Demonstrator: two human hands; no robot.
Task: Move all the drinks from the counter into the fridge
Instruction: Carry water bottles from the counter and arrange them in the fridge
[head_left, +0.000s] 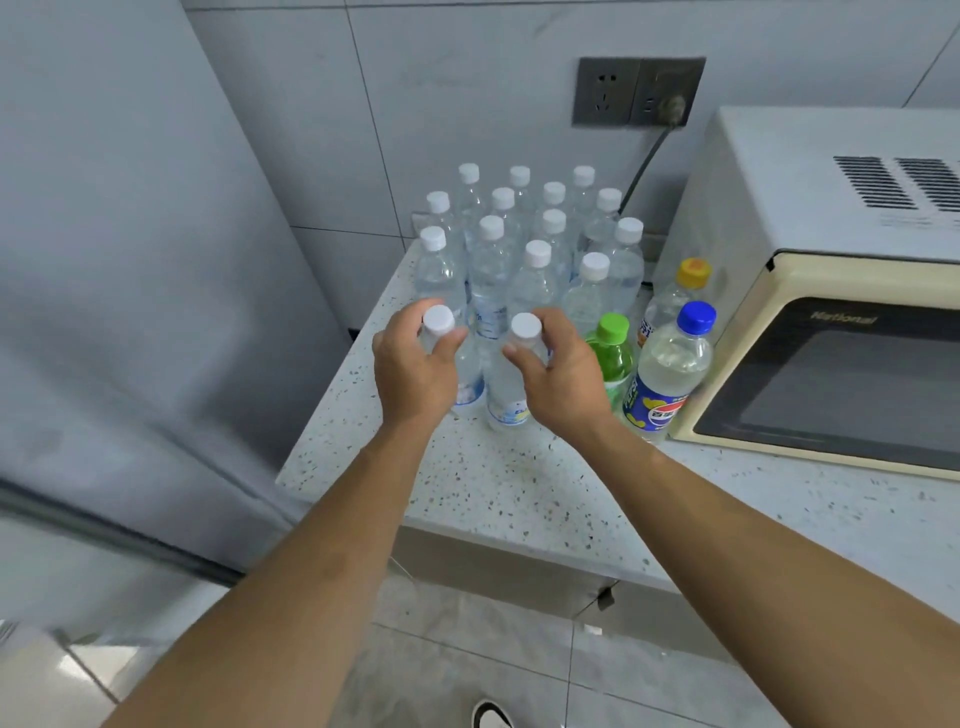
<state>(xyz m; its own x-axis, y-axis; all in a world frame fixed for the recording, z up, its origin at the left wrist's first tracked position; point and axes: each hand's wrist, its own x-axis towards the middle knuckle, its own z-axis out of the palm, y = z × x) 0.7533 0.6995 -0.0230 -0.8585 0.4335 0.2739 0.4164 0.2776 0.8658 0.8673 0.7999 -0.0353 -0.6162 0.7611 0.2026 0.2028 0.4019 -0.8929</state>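
Clear plastic water bottles with white caps are crowded at the centre of the frame, on the speckled tabletop (519, 493) between the grey fridge (130, 260) at the left and the microwave (831, 312) at the right. The two front bottles are being taken at the neck: the left hand (410, 371) is curled round the left front bottle (470, 384) just under its cap, and the right hand (558, 374) is curled round the right front bottle (506, 400) likewise, thumbs facing each other. Both bottles appear full, so some weight is to be expected, and the thin walls are likely to dent if squeezed mid-body; the stiffer neck is judged the safer hold. Beside them, lower right of centre, a green bottle (610, 358), a blue-capped bottle (670, 369) and a yellow-capped bottle (675, 296) are left standing. The fridge door is seen closed.
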